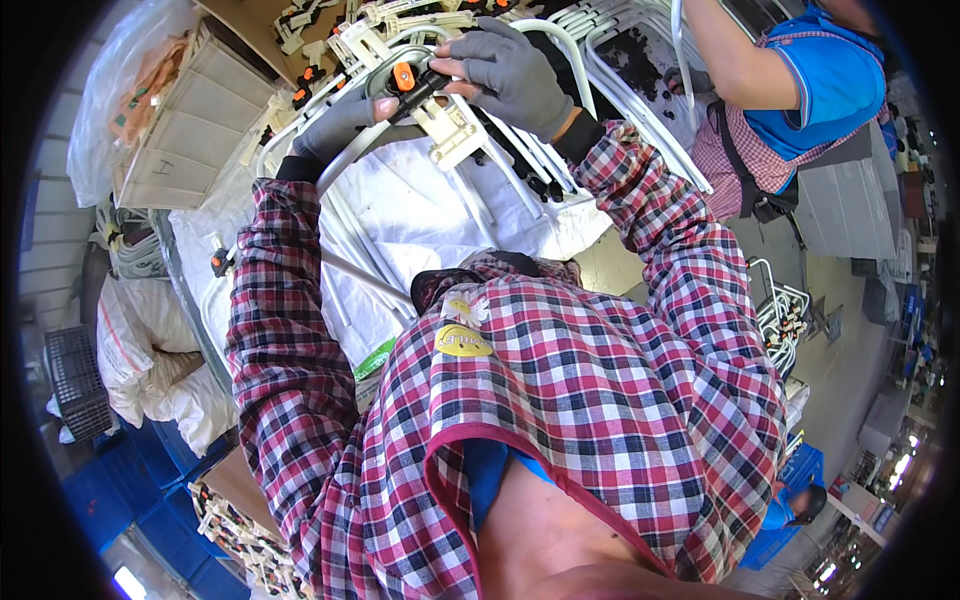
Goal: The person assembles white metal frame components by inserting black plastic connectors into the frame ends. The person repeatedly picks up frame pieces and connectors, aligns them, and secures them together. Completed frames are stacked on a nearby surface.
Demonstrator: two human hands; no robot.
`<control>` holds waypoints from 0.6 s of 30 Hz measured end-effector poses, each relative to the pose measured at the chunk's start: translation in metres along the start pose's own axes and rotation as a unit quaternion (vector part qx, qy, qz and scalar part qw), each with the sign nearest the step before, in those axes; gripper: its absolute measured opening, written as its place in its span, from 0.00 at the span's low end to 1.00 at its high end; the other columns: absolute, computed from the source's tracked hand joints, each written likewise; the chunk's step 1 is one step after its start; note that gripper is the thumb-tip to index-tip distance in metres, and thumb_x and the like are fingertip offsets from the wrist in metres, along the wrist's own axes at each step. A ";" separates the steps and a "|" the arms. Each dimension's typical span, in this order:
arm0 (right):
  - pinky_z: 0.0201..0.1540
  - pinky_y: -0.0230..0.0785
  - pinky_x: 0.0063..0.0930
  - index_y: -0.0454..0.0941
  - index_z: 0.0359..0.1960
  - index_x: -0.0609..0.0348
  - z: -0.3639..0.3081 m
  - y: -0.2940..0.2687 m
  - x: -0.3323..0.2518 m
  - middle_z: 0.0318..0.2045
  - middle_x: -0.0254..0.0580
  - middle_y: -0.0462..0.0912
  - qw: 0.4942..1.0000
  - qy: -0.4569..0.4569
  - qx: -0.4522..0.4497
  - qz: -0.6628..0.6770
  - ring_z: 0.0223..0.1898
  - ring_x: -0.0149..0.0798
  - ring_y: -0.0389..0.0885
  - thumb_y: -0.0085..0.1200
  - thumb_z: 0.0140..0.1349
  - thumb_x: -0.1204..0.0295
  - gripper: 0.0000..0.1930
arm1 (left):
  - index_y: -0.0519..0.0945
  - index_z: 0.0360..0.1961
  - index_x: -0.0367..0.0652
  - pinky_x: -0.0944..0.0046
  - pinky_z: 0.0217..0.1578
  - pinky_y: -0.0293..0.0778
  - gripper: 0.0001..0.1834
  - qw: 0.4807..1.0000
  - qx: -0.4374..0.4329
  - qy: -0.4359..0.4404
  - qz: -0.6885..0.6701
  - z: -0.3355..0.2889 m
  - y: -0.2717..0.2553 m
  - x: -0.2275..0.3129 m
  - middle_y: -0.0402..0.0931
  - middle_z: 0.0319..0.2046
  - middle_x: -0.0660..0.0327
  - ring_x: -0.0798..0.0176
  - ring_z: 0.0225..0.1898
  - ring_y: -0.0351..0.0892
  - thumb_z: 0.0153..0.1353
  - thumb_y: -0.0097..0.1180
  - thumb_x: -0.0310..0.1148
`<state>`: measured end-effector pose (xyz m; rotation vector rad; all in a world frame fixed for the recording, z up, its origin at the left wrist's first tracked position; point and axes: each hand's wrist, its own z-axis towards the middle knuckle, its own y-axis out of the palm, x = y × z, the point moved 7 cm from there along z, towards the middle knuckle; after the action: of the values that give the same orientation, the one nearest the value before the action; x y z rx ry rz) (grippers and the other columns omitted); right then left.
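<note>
At the top middle, both of my hands, in grey gloves with bare fingertips, work on a bent white tube (pixel 350 155). My left hand (pixel 345 125) is closed around the tube, its thumb tip beside a black plastic fitting (pixel 424 92). An orange knob (pixel 404 76) sits on that fitting. From the right, my right hand (pixel 512 80) grips the fitting between thumb and fingers. Just below it, a cream plastic bracket (pixel 452 135) hangs at the tube. How the fitting joins the tube is partly hidden by my fingers.
Several bent white tubes (pixel 640 110) lie on a white sheet (pixel 410 200) over the table. A pale crate (pixel 185 130) stands at the left, with white sacks (pixel 150 360) below it. At the upper right, a co-worker in a blue shirt (pixel 820 85) handles a white tube.
</note>
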<state>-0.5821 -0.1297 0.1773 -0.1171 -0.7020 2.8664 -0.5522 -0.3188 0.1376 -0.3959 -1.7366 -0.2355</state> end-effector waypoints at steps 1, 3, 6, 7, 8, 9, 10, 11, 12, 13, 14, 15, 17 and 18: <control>0.50 0.71 0.38 0.86 0.43 0.45 -0.001 0.001 0.003 0.37 0.31 0.84 1.000 0.013 -0.003 0.018 0.43 0.39 0.81 0.63 0.56 0.58 0.15 | 0.63 0.69 0.39 0.64 0.66 0.59 0.44 1.000 -0.010 0.014 0.003 0.000 0.003 0.005 0.69 0.62 0.57 0.62 0.62 0.67 0.56 0.64 0.49; 0.45 0.72 0.37 0.85 0.41 0.49 -0.001 0.005 0.018 0.35 0.35 0.85 0.992 0.100 -0.063 0.047 0.42 0.40 0.82 0.62 0.56 0.51 0.19 | 0.62 0.69 0.38 0.62 0.66 0.59 0.49 0.999 0.005 0.017 0.042 0.001 0.004 0.008 0.68 0.63 0.56 0.60 0.62 0.67 0.49 0.68 0.48; 0.40 0.73 0.38 0.84 0.39 0.49 0.007 0.023 0.038 0.31 0.37 0.85 0.964 0.167 -0.207 0.017 0.36 0.43 0.83 0.57 0.58 0.44 0.22 | 0.63 0.69 0.38 0.62 0.65 0.59 0.48 0.999 0.015 0.015 0.035 -0.003 0.009 0.015 0.69 0.62 0.56 0.60 0.62 0.67 0.48 0.68 0.46; 0.37 0.72 0.39 0.84 0.37 0.47 0.008 0.031 0.048 0.27 0.38 0.84 0.950 0.172 -0.260 0.029 0.33 0.45 0.83 0.52 0.59 0.39 0.25 | 0.62 0.69 0.37 0.63 0.64 0.59 0.46 1.000 0.004 -0.004 0.010 -0.003 0.012 0.014 0.69 0.61 0.57 0.60 0.62 0.67 0.50 0.67 0.43; 0.37 0.72 0.39 0.84 0.37 0.46 0.007 0.036 0.055 0.27 0.38 0.84 0.936 0.180 -0.301 0.024 0.33 0.45 0.83 0.52 0.60 0.39 0.25 | 0.62 0.69 0.37 0.63 0.64 0.59 0.46 1.000 0.002 -0.005 0.014 -0.001 0.012 0.012 0.69 0.61 0.57 0.60 0.62 0.67 0.50 0.67 0.42; 0.37 0.72 0.38 0.84 0.37 0.45 0.013 0.038 0.057 0.27 0.38 0.83 0.922 0.185 -0.340 0.021 0.33 0.44 0.83 0.51 0.60 0.39 0.24 | 0.62 0.69 0.37 0.63 0.64 0.59 0.46 1.000 0.002 -0.005 0.017 0.001 0.010 0.012 0.69 0.61 0.57 0.60 0.62 0.67 0.50 0.67 0.41; 0.37 0.72 0.38 0.84 0.38 0.44 0.014 0.042 0.057 0.27 0.38 0.83 0.906 0.189 -0.379 0.017 0.33 0.44 0.83 0.51 0.61 0.39 0.24 | 0.62 0.68 0.37 0.63 0.64 0.60 0.45 1.000 0.002 -0.005 0.021 0.001 0.009 0.011 0.69 0.61 0.57 0.61 0.62 0.67 0.50 0.67 0.39; 0.36 0.71 0.39 0.84 0.37 0.44 0.009 0.042 0.056 0.27 0.38 0.84 0.910 0.178 -0.374 0.027 0.32 0.44 0.83 0.51 0.60 0.39 0.24 | 0.62 0.68 0.37 0.63 0.64 0.60 0.45 1.000 0.003 0.006 0.008 0.000 0.011 0.009 0.69 0.61 0.57 0.61 0.61 0.68 0.50 0.67 0.39; 0.40 0.72 0.39 0.84 0.40 0.46 0.009 0.039 0.053 0.32 0.38 0.84 0.910 0.194 -0.367 0.026 0.37 0.43 0.83 0.53 0.59 0.38 0.26 | 0.62 0.68 0.36 0.63 0.64 0.60 0.45 1.000 0.008 0.019 -0.003 -0.004 0.014 0.011 0.69 0.60 0.57 0.61 0.61 0.68 0.50 0.67 0.38; 0.45 0.70 0.37 0.80 0.34 0.49 0.021 0.021 0.039 0.29 0.39 0.81 0.962 0.120 -0.245 0.027 0.35 0.40 0.81 0.57 0.53 0.46 0.20 | 0.62 0.68 0.36 0.63 0.64 0.61 0.46 0.999 0.030 -0.001 0.032 -0.016 0.017 0.023 0.70 0.59 0.56 0.62 0.61 0.68 0.49 0.69 0.39; 0.50 0.68 0.34 0.77 0.28 0.52 0.025 -0.003 0.029 0.27 0.39 0.78 0.992 0.044 -0.116 0.031 0.33 0.37 0.79 0.62 0.47 0.54 0.16 | 0.63 0.68 0.39 0.64 0.59 0.67 0.46 0.993 0.068 0.032 0.091 -0.018 -0.008 0.009 0.70 0.58 0.56 0.62 0.59 0.70 0.49 0.71 0.40; 0.45 0.72 0.38 0.82 0.48 0.51 -0.006 -0.002 0.059 0.39 0.41 0.84 0.989 0.111 -0.101 -0.014 0.44 0.45 0.82 0.59 0.56 0.41 0.29 | 0.63 0.68 0.36 0.64 0.55 0.70 0.45 0.987 0.099 0.030 0.123 -0.029 -0.016 0.007 0.72 0.56 0.54 0.63 0.56 0.72 0.50 0.70 0.36; 0.46 0.71 0.31 0.77 0.54 0.57 -0.086 -0.012 0.098 0.39 0.40 0.83 0.921 0.347 0.026 0.176 0.42 0.37 0.80 0.67 0.55 0.53 0.29 | 0.65 0.67 0.37 0.66 0.36 0.76 0.40 0.965 0.189 -0.027 0.182 -0.065 -0.030 -0.009 0.77 0.49 0.54 0.66 0.38 0.80 0.53 0.68 0.31; 0.43 0.72 0.29 0.78 0.51 0.60 -0.145 -0.013 0.109 0.36 0.39 0.82 0.878 0.463 -0.098 0.067 0.39 0.34 0.80 0.68 0.56 0.56 0.26 | 0.70 0.63 0.41 0.68 0.30 0.74 0.34 0.959 0.218 0.011 0.182 -0.083 -0.040 -0.026 0.80 0.41 0.59 0.69 0.27 0.78 0.55 0.68 0.31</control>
<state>-0.6690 -0.0313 0.0512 -1.4796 -0.7480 2.3711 -0.4883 -0.3892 0.1314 -0.3749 -1.6030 0.4024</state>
